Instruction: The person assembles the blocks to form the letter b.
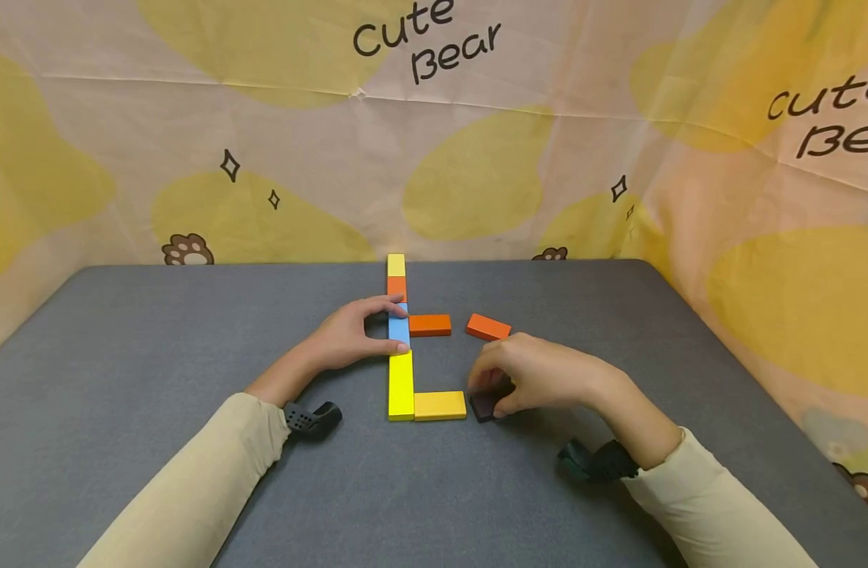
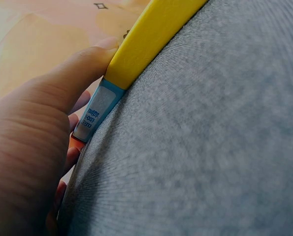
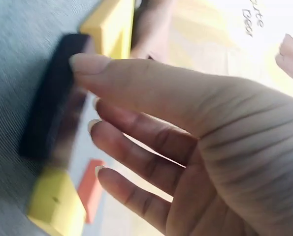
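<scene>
My left hand (image 1: 342, 339) reaches in from the left, with its thumb and fingers lying across a straight row of blocks at both ends of a blue block (image 1: 398, 330). The thumb is by the joint with a long yellow block (image 1: 401, 386); an orange block (image 1: 395, 285) and a pale yellow block (image 1: 395, 264) continue the row at the far end. My right hand (image 1: 540, 371) grips a dark block (image 3: 52, 98), thumb at its edge; its index finger is hidden in the right wrist view. A yellow-orange block (image 1: 439, 405) lies between the row and the dark block.
One orange block (image 1: 430, 325) juts right from the row beside the blue block. Another orange block (image 1: 488, 326) lies askew farther right. A yellow block (image 3: 57, 201) appears beyond the dark one. The grey table (image 1: 192, 339) meets a patterned cloth (image 1: 469, 173) behind.
</scene>
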Available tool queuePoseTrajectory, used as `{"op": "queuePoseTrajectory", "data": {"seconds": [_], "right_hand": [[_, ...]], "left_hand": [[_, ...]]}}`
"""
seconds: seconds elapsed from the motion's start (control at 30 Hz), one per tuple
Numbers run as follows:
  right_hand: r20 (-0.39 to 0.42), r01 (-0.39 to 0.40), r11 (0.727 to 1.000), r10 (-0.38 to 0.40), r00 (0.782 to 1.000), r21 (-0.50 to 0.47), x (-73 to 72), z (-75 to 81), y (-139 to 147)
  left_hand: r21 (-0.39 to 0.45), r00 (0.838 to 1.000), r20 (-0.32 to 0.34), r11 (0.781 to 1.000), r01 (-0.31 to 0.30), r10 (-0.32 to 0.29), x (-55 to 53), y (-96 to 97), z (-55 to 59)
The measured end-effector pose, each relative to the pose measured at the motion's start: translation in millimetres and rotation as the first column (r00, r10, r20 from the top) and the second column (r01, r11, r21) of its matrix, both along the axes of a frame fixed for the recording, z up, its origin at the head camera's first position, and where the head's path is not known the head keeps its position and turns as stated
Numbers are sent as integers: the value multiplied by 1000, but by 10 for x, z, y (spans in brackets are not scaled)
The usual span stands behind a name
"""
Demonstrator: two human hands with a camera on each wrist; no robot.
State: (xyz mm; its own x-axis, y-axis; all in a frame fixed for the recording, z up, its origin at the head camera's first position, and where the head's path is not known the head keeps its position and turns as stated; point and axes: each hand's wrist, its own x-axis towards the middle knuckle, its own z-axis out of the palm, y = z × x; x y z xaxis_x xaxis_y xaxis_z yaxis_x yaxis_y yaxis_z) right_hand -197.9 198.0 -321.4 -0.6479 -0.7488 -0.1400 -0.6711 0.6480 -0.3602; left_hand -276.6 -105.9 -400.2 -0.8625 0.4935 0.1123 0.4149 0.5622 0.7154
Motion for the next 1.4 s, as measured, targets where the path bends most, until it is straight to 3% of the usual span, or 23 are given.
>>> {"op": "queuePoseTrajectory", "data": {"seconds": [0.27,0.5,0.63,0.8,0.93,1.07,1.2,1.4], "right_hand": [[-109,126,979,-145,983,-162,-55,262,314],[-150,180,961,-214,965,-210,-59,372,434],[-152,138,977,-163,975,-162,-75,293,371],[-36,26,999,-27,999,-30,-74,113,176],[36,-4,1000,4,999,1,-77,40,149],[8,74,997,-73,997,-22,-127,46,264],[-54,204,979,-202,978,25,-194,46,395],[-34,207,975,-205,978,79,-277,-29,460]], "left_hand": [[-4,1000,0,1000,3,-3,-6,4,-7],[-11,1000,4,1000,-1,1,3,-6,-14],[-11,1000,6,1000,4,-4,5,-8,-15],[-8,1000,6,1000,-1,1,4,-13,-12],[-9,1000,3,1000,4,-4,-4,-3,-2],[-6,1000,4,1000,4,-4,-5,1,2],[-5,1000,6,1000,6,-6,-4,-4,-5],[0,1000,2,1000,4,-4,-11,0,-16]]}}
